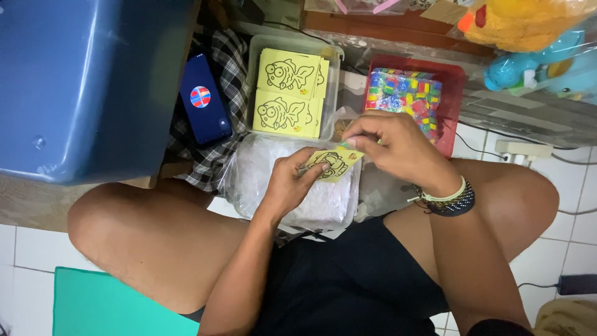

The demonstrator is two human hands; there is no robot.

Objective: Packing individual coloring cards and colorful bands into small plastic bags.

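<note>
Yellow fish card (333, 163) pinched between left hand (292, 180) and right hand (398, 144); maybe a clear sleeve, half hidden, over bagged stack (249, 180).

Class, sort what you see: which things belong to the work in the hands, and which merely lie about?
In the work:
left hand
right hand
yellow card
clear tray of cards
clear bags
red tray of coloured pieces

Lying about:
phone
blue bin
plush toys

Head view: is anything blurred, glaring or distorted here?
Head view: lit evenly, with soft shadows; the yellow card held by the left hand and right hand is sharp enough to show its outline drawing; faint sheen on the clear bags; the blue bin looms large at the corner.
</note>
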